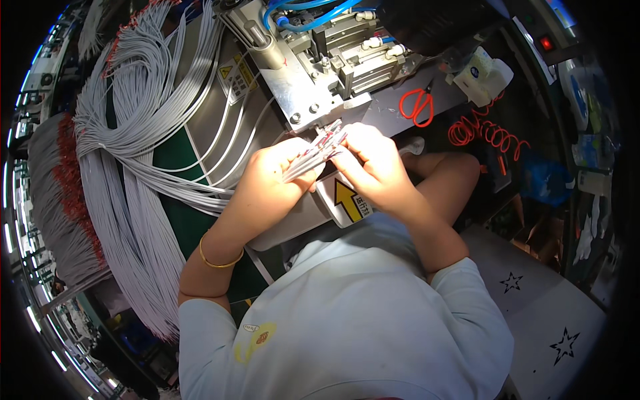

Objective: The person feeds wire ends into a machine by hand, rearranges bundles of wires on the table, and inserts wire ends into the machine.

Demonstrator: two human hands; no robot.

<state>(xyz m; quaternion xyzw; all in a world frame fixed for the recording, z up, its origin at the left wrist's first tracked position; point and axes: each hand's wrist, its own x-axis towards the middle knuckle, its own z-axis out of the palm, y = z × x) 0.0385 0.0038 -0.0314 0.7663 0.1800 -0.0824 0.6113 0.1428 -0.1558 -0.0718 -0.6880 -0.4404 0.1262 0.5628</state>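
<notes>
Currently, a bunch of grey cables (303, 166) is grasped by the left hand (272, 175), and its reddish ends (326, 141) are pinched by the right hand (377, 164). The bunch is held just in front of the metal machine (293, 93); red-handled scissors (429, 107) are seen beyond the 2 hands.

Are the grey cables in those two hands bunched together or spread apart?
Bunched together: the cables lie side by side in the left hand, with the right hand at their reddish ends.
</notes>
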